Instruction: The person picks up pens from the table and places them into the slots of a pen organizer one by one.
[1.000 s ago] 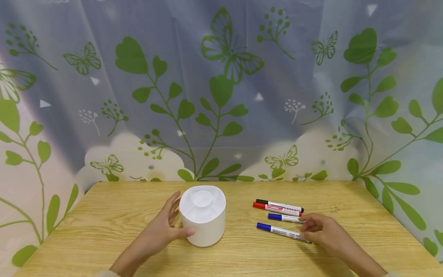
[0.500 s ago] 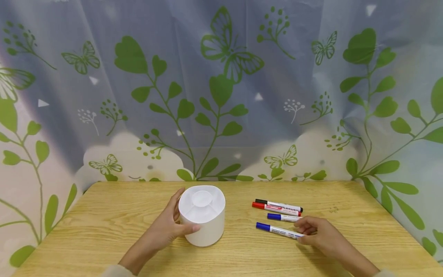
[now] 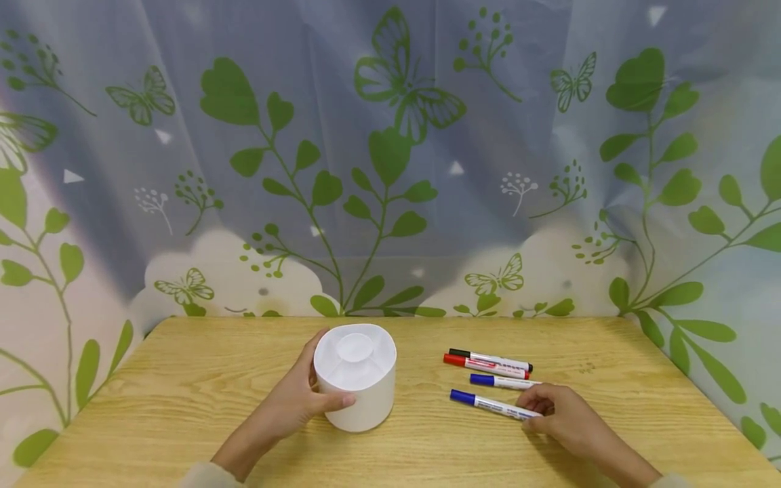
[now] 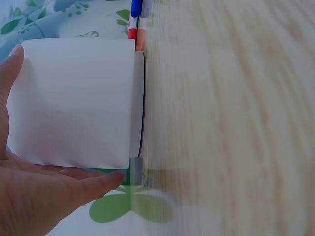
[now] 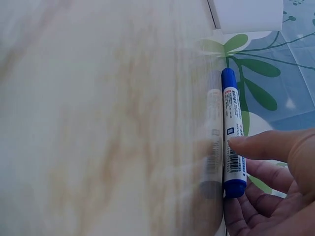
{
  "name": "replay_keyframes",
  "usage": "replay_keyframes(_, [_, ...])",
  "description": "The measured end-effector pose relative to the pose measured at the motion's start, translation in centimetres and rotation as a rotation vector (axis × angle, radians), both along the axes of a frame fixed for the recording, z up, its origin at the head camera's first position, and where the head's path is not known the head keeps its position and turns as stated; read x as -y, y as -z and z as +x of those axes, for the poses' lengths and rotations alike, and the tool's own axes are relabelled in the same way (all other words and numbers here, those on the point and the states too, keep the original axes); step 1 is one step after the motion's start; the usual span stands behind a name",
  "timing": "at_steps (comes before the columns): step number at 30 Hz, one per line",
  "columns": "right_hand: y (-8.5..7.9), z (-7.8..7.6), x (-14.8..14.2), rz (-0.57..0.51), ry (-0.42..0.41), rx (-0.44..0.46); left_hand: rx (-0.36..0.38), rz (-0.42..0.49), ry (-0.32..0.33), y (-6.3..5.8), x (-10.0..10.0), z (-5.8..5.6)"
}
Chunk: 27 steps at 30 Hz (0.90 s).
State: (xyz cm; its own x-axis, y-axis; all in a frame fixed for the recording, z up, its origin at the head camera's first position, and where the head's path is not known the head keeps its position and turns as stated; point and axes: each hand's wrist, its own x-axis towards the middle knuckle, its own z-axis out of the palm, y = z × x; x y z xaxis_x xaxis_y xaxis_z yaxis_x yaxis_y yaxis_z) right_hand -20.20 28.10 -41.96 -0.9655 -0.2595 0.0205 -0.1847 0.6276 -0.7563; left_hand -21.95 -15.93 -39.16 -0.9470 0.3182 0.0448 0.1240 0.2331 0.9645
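Observation:
A white round organizer (image 3: 364, 408) with a slanted, divided top stands upright on the table. My left hand (image 3: 288, 401) holds its left side, thumb in front and fingers behind; the left wrist view shows the organizer's smooth wall (image 4: 74, 103) between thumb and fingers. On the right, a blue-capped whiteboard marker (image 3: 488, 404) lies on the wood. My right hand (image 3: 564, 419) pinches its rear end. In the right wrist view the thumb presses on the marker's barrel (image 5: 230, 108), with the other fingers curled at its far side and end.
Just behind the pinched marker lies another blue-capped marker (image 3: 500, 382). Beyond it, a red marker (image 3: 488, 367) and a black marker (image 3: 497, 359) lie close together. The wooden table (image 3: 183, 379) ends at a leaf-patterned curtain (image 3: 427, 203).
My left thumb has slid further round the organizer's front, and the hand has closed in on it. My right fingers have shifted slightly left and settled on the nearest blue marker's end.

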Motion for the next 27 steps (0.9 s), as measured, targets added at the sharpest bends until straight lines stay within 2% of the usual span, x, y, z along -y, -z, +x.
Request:
replay_keyframes(7, [0.17, 0.13, 0.29, 0.008, -0.005, -0.024, 0.011, 0.024, 0.001, 0.03, -0.19, 0.05])
replay_keyframes(12, [0.12, 0.12, 0.4, 0.027, 0.003, -0.038, 0.008, 0.008, -0.008, 0.01, -0.18, 0.11])
replay_keyframes(21, [-0.11, 0.25, 0.35, 0.035, 0.026, -0.01, 0.009, 0.015, 0.001, 0.13, -0.21, 0.09])
replay_keyframes(27, [-0.22, 0.27, 0.36, 0.033, 0.08, 0.023, 0.01, 0.013, 0.0, 0.14, -0.15, 0.07])
